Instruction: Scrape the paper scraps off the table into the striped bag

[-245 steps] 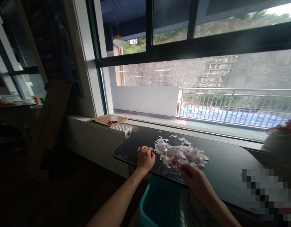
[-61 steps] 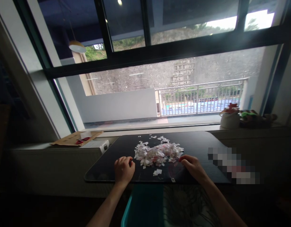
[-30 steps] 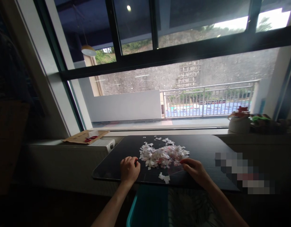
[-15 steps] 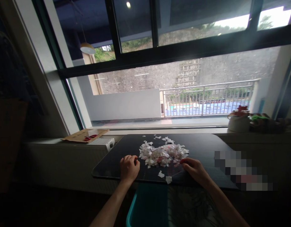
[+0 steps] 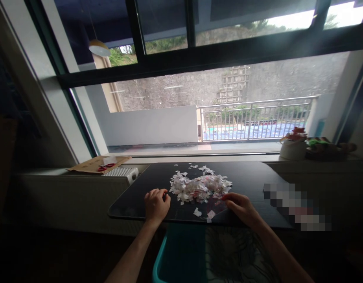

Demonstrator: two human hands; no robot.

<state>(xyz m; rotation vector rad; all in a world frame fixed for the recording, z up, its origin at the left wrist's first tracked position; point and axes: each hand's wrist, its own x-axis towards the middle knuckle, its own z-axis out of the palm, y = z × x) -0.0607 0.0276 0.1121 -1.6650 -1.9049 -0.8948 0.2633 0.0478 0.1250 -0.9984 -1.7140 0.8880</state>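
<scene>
Narrow pinch: the right hand (image 5: 238, 205) seems to hold a clear sheet (image 5: 219, 209) near the front edge of the black table (image 5: 252, 177). The paper heap (image 5: 200, 188) lies mid-table; the left hand (image 5: 157, 205) curls at table left, contents unclear. Drawing scraps (image 5: 197, 212) table-frontward seems in hand, calling for a low sweep.

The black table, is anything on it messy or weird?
A few paper scraps lie near the front edge of the table, apart from the big paper heap, and small bits sit behind it. They look like strays.
</scene>
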